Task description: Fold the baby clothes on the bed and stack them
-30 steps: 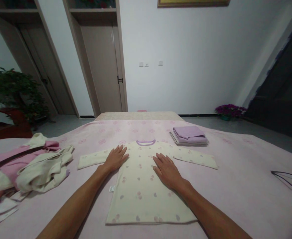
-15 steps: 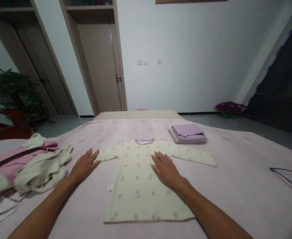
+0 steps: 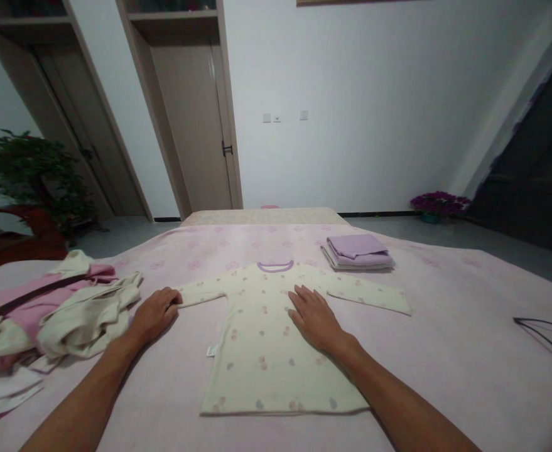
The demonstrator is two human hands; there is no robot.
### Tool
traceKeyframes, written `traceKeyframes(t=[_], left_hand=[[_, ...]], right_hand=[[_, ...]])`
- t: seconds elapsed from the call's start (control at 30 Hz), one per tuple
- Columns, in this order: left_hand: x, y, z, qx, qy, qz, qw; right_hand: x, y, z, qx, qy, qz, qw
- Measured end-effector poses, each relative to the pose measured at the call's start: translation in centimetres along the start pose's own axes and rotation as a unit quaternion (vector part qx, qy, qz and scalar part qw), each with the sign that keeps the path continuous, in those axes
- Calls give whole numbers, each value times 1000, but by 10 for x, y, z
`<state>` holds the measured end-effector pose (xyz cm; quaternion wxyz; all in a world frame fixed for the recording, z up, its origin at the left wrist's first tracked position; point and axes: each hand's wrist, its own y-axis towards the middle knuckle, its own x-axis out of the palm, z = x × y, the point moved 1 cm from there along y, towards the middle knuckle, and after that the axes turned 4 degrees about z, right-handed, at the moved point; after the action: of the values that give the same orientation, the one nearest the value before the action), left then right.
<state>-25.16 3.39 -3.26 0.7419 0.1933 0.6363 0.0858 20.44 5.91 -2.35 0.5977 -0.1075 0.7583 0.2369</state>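
Observation:
A cream long-sleeved shirt [image 3: 257,339] with a purple neckband and small printed motifs lies spread flat, its collar pointing away from me. My left hand [image 3: 157,312] is at the end of the left-side sleeve, thumb and fingers closed on the cuff. On the chest of the shirt, my right hand [image 3: 314,317] rests palm down with its fingers stretched out. The right-side sleeve reaches out flat beyond it. A small white tag [image 3: 211,351] sticks out from the shirt's left side seam.
A heap of crumpled clothes [image 3: 82,314] lies at the left on the pink bedspread [image 3: 445,364]. Folded lilac clothes [image 3: 358,251] are stacked beyond the right-side sleeve. A thin black looped cord [image 3: 539,326] lies at the far right.
My left hand has gone from lying flat with fingers extended to closing its fingers on the sleeve cuff. My right hand stays flat on the shirt. The view has shifted slightly.

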Motion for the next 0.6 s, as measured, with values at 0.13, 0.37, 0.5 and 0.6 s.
traceKeyframes(t=[0.13,0.37,0.5,0.6], left_hand=[[-2,1,4,-19,14,17,1000],[-7,5,19,-78,56,-35,995],[-10,20,27,-187,112,-58,974],[-6,35,44,-164,78,-17,983]], right_hand=[[1,0,1,-2,1,5,1000],[1,-1,0,1,6,4,1000],[-2,-1,-2,2,6,7,1000],[-2,-1,-2,5,6,5,1000]])
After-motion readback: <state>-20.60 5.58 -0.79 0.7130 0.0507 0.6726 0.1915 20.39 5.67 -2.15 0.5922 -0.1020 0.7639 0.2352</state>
